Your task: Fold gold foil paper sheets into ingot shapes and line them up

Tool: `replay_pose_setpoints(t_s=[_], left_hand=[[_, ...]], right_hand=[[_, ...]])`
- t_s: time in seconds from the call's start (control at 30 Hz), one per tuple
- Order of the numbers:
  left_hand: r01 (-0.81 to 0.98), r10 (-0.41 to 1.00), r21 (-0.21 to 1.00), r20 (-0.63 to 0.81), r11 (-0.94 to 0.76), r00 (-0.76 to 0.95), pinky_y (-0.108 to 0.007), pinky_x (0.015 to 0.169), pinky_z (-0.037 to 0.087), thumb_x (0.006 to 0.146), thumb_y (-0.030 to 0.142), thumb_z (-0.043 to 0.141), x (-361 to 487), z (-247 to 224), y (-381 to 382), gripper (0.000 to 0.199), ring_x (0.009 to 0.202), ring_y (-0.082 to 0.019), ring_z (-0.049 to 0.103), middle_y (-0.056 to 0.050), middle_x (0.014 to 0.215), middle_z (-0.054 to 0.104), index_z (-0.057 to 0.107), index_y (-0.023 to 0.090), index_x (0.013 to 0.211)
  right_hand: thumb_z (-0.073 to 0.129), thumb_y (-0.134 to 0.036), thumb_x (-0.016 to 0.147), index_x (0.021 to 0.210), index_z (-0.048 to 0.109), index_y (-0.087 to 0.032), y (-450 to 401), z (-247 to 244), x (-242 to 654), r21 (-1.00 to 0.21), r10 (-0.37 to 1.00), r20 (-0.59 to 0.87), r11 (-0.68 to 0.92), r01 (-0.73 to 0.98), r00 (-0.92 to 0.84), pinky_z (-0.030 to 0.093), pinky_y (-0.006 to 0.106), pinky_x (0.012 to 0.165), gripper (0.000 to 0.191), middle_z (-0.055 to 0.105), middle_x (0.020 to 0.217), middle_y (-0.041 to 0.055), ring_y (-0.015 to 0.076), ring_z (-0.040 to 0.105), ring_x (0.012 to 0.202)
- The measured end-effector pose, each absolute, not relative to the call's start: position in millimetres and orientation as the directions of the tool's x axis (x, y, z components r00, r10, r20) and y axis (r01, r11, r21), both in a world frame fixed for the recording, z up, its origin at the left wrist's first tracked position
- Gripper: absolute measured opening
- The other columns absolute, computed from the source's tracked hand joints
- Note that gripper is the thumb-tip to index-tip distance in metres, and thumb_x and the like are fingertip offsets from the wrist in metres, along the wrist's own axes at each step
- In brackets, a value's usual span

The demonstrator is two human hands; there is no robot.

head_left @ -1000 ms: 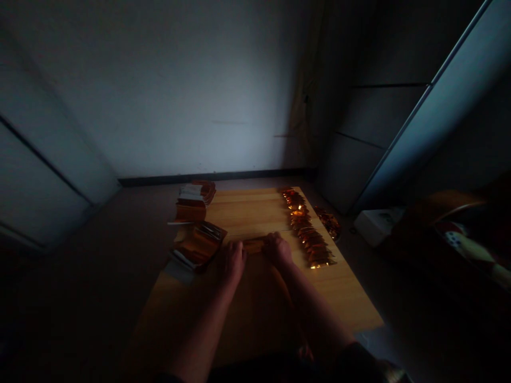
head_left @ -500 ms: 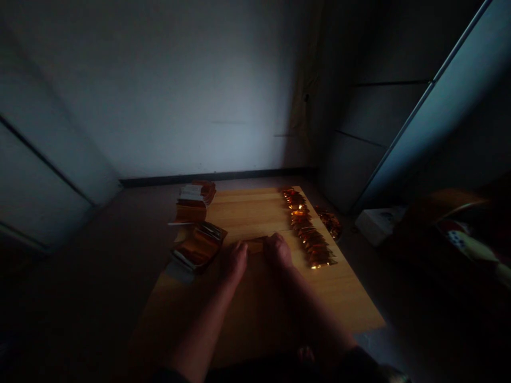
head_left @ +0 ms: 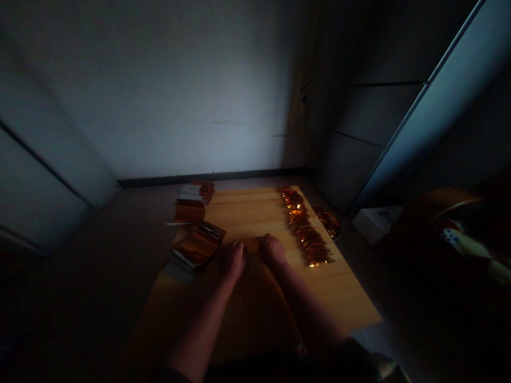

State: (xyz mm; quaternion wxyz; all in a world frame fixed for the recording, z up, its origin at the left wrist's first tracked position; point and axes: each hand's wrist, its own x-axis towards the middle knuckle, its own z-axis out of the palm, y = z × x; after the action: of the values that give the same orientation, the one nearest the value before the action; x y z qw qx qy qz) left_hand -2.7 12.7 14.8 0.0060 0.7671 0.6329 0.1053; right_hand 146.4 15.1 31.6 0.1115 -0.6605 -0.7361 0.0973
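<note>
Both hands meet near the middle of the wooden table [head_left: 335,298], closed on the two ends of a thin brown sheet [head_left: 252,245]. My left hand [head_left: 235,259] grips its left end and my right hand [head_left: 272,250] its right end. Left of my left hand lies a stack of brown sheets [head_left: 198,246], with another brown and white stack [head_left: 190,207] behind it. A long overlapping row of shiny amber foil pieces [head_left: 305,229] runs along the table's right side. The dim light hides the fingertips.
A pile of shiny foil [head_left: 327,221] sits beyond the table's right edge. Farther right on the floor is a white box [head_left: 373,226], near a dark shape with patterned cloth [head_left: 459,239]. A pale wall [head_left: 179,106] stands behind the table.
My right hand has moved slightly left, closer to my left hand, and less of the brown sheet shows between them. The stacks and the foil row look the same.
</note>
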Motion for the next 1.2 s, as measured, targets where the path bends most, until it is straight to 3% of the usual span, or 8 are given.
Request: replay_pose_setpoints(t_s=[0.17, 0.4, 0.67, 0.93, 1.2], left_hand=[[0.968, 0.983, 0.199, 0.128, -0.157, 0.133, -0.033, 0.082, 0.042, 0.088, 0.03, 0.048, -1, 21, 11, 0.021, 0.094, -0.023, 0.06, -0.01, 0.098, 0.066, 0.063, 0.016, 0.093], [0.967, 0.99, 0.223, 0.098, -0.125, 0.105, -0.033, 0.084, 0.042, 0.086, 0.028, 0.051, -2, 22, 11, 0.02, 0.097, -0.023, 0.06, -0.008, 0.101, 0.067, 0.064, 0.018, 0.097], [0.954, 0.988, 0.27, 0.113, -0.134, 0.107, -0.033, 0.083, 0.043, 0.085, 0.032, 0.053, -4, 20, 12, 0.019, 0.094, -0.023, 0.06, -0.007, 0.098, 0.067, 0.065, 0.019, 0.093], [0.933, 0.99, 0.335, 0.075, -0.134, 0.115, -0.029, 0.087, 0.042, 0.084, 0.02, 0.051, -9, 23, 11, 0.019, 0.098, -0.019, 0.059, -0.006, 0.103, 0.067, 0.066, 0.02, 0.096], [0.886, 0.988, 0.438, 0.092, -0.153, 0.125, -0.028, 0.087, 0.043, 0.083, 0.011, 0.049, -13, 20, 12, 0.023, 0.096, -0.016, 0.06, -0.005, 0.099, 0.067, 0.068, 0.021, 0.092]], right_hand=[[0.05, -0.024, 0.086, 0.102, 0.067, -0.019, 19, 39, 137, -0.32, 0.995, -0.069, -0.088, 0.943, 0.069, 0.044, 0.024, 0.068, 0.023, 0.066, 0.101, 0.0096, 0.0193, 0.065, 0.088], [0.067, -0.049, 0.076, 0.105, 0.063, -0.019, 17, 45, 133, -0.314, 0.99, -0.108, -0.119, 0.942, 0.089, 0.046, 0.026, 0.07, 0.042, 0.064, 0.106, 0.0112, 0.0227, 0.063, 0.095], [0.071, -0.039, 0.075, 0.103, 0.063, -0.018, 20, 45, 136, -0.338, 0.987, -0.143, -0.12, 0.933, 0.075, 0.044, 0.024, 0.07, 0.036, 0.064, 0.107, 0.0101, 0.02, 0.062, 0.095], [0.064, -0.018, 0.076, 0.098, 0.068, -0.017, 23, 39, 154, -0.384, 0.993, -0.112, -0.081, 0.92, 0.041, 0.041, 0.021, 0.07, 0.023, 0.069, 0.1, 0.0072, 0.0166, 0.063, 0.09], [0.053, -0.015, 0.083, 0.09, 0.072, -0.018, 23, 39, 170, -0.395, 0.993, -0.092, -0.11, 0.912, 0.08, 0.039, 0.021, 0.066, 0.02, 0.072, 0.094, 0.007, 0.0161, 0.065, 0.085]])
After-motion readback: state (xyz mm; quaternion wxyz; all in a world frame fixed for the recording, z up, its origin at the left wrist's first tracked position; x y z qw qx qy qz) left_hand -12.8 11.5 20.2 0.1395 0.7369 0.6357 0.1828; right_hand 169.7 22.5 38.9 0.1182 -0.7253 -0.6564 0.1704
